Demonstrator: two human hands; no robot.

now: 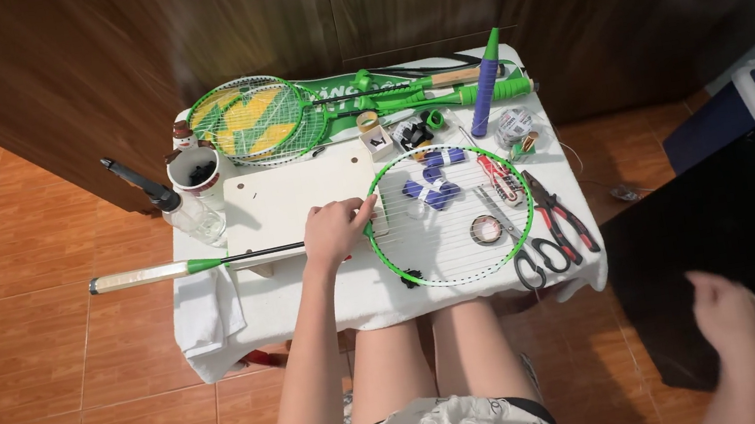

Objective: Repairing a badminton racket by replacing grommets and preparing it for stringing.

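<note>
While seated at the small cloth-covered table (352, 306): left hand (337, 231) pressed on the throat of the green racket (450, 214), fingers curled on the frame edge, racket lying flat with its handle pointing left. Right hand (727, 314) off the table at the right, blurred, grip cannot be told. Scissors (532, 259) and red pliers (559, 215) just beside the racket head. 2 more green rackets (259, 120) at the far edge.

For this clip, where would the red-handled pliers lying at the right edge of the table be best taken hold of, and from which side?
Grip the red-handled pliers by the two handles, coming from above on the near right. The handles splay toward the table's front edge with bare cloth around them, while the dark nose points away toward clutter. The black-handled scissors lie close on the left, so that side is tighter.
</note>
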